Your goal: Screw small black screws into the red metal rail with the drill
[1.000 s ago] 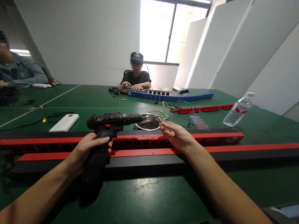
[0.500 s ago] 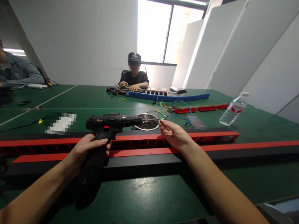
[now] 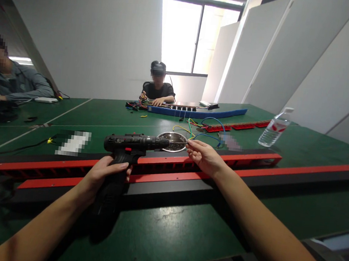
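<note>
My left hand (image 3: 103, 173) grips the handle of a black cordless screwdriver (image 3: 129, 146) with red buttons, held level with its bit pointing right. My right hand (image 3: 204, 155) is just past the bit's tip, thumb and fingers pinched together on something too small to make out. Both hands hover over long red and black channel rails (image 3: 252, 159) lying across the green table. A small steel bowl (image 3: 173, 138) of dark screws sits right behind the screwdriver's nose.
Coloured wires (image 3: 204, 127) lie behind the bowl. A water bottle (image 3: 274, 130) stands at the right. A person sits at the far end by a blue rail (image 3: 195, 111); another person (image 3: 8, 82) sits at the left. A cable (image 3: 20, 143) runs across the left.
The screwdriver has shifted slightly right, its bit closing on my pinched right fingers. My right hand has stayed nearly in place above the rail.
</note>
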Tool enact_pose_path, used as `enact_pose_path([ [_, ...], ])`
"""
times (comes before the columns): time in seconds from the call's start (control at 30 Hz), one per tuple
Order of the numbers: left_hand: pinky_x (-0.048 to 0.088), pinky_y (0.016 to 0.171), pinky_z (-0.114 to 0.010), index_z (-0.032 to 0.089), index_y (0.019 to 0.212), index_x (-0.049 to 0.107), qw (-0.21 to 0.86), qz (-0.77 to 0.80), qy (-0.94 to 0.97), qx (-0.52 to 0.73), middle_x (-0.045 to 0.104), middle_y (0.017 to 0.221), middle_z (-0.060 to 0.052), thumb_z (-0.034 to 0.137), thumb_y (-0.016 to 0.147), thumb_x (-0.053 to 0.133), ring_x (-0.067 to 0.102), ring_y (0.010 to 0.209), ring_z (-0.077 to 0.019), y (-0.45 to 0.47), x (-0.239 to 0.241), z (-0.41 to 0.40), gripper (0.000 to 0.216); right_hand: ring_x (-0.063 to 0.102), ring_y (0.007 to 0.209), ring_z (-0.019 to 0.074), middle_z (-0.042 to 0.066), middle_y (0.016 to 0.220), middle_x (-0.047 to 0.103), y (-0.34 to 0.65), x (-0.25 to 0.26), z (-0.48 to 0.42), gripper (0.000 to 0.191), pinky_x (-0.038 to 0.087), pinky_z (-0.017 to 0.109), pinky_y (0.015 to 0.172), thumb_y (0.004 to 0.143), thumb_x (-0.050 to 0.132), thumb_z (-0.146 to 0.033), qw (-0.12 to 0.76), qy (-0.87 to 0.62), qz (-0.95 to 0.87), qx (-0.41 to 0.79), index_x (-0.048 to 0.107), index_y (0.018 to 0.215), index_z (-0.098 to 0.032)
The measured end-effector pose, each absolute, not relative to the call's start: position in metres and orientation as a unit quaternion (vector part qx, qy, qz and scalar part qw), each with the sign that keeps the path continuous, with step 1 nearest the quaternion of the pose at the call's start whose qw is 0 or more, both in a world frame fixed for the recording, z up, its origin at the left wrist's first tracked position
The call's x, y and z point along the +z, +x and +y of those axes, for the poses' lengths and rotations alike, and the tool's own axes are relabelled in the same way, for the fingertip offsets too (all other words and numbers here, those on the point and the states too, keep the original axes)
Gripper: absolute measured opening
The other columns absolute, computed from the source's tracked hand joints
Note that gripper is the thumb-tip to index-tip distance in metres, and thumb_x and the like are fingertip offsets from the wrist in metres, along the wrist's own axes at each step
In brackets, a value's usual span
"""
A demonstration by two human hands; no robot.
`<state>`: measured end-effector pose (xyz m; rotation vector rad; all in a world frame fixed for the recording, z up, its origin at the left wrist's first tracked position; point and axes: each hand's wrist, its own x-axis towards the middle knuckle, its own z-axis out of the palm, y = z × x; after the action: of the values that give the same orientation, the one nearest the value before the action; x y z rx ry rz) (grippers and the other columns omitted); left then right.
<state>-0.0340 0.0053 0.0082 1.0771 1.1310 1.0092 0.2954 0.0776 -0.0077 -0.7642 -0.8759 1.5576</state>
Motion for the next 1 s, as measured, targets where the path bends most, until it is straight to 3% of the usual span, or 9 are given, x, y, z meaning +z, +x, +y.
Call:
enact_pose_path([
  [0.63, 0.053, 0.053, -0.022, 0.01, 0.086, 0.068, 0.594, 0.498, 0.456, 0.436, 0.07, 0.076, -0.006, 0.036, 0.07, 0.085, 0.065, 0.063, -0.0153, -0.03, 0.0119, 0.0023, 0.035, 0.069, 0.073, 0.0083, 0.003, 0.084, 0.074, 0.297, -0.008, 0.0778, 0.024, 0.058, 0.015, 0.068, 0.073, 0.09, -0.018, 0.55, -0.32, -0.367, 0.678, 0.073, 0.09, -0.016],
  [1.0, 0.053, 0.055, -0.022, 0.011, 0.088, 0.07, 0.599, 0.497, 0.448, 0.44, 0.072, 0.078, -0.006, 0.036, 0.069, 0.086, 0.067, 0.065, -0.0154, -0.0306, 0.0115, 0.0018, 0.035, 0.065, 0.068, 0.0065, 0.002, 0.079, 0.07, 0.2973, -0.0072, 0.0783, 0.022, 0.053, 0.013, 0.06, 0.076, 0.087, -0.019, 0.536, -0.312, -0.374, 0.689, 0.071, 0.09, -0.014],
])
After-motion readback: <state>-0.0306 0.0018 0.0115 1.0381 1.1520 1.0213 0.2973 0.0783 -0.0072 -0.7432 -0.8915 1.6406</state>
